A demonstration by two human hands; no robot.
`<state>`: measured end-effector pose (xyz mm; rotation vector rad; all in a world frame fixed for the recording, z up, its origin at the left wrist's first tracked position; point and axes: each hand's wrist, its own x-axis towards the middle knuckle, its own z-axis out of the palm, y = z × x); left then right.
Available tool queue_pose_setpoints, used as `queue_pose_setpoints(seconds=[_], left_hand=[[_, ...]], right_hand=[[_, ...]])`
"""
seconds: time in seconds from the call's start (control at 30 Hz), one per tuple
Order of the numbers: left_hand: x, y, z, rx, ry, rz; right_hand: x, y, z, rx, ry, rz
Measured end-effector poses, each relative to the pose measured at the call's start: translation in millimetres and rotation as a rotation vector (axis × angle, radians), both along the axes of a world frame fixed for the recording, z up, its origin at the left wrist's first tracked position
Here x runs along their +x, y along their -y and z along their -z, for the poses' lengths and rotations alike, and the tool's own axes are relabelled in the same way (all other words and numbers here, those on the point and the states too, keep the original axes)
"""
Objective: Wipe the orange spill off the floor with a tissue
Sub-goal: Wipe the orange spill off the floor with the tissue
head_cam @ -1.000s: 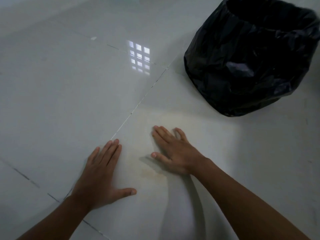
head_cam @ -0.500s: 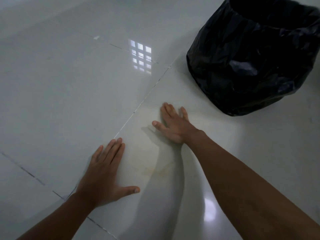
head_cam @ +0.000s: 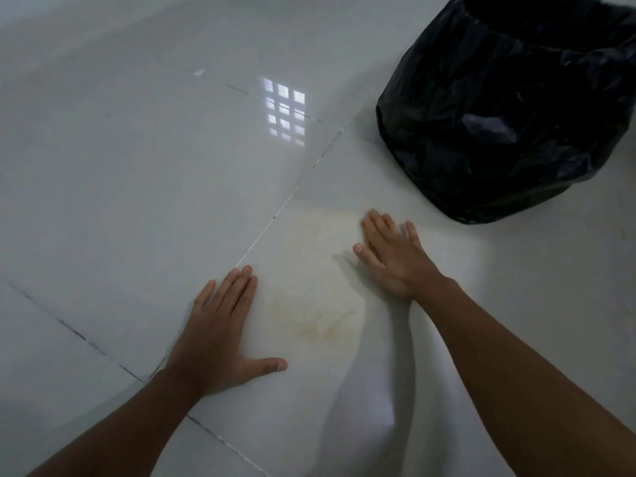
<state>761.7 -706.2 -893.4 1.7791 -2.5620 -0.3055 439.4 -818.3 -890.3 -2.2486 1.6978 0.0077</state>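
A faint orange-yellow smear spreads over the glossy white floor tile between my hands. My left hand lies flat on the floor just left of the smear, fingers straight and thumb spread. At the smear's far right edge, my right hand presses flat on the tile with its fingers straight. No tissue shows plainly; I cannot tell whether one lies under the right palm.
A bin lined with a black plastic bag stands at the far right, close beyond my right hand. Dark grout lines cross the floor. A window's reflection shines on the tile ahead.
My right hand has slid away from me across the smear and then a little to the right, towards the bin. My left hand has stayed in place.
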Motion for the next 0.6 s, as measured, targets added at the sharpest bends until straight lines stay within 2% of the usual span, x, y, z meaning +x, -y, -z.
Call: queue_pose_setpoints(seconds=[0.17,0.37,0.5,0.6], left_hand=[[0.7,0.6,1.4,0.005,-0.008,-0.006],[1.6,2.2,2.7,0.013,-0.004,-0.008],[0.7,1.4,3.2,0.006,-0.009,-0.006],[0.8,1.3,2.8,0.004,-0.003,-0.004]], right_hand=[[31.0,36.3,-1.8,0.122,0.113,0.071],[86.1,16.9,-15.1,0.14,0.157,-0.25],[73.1,-29.5,-14.0,0.075,0.195,-0.373],[35.8,-42.9,-11.1,0.057,0.171,-0.26]])
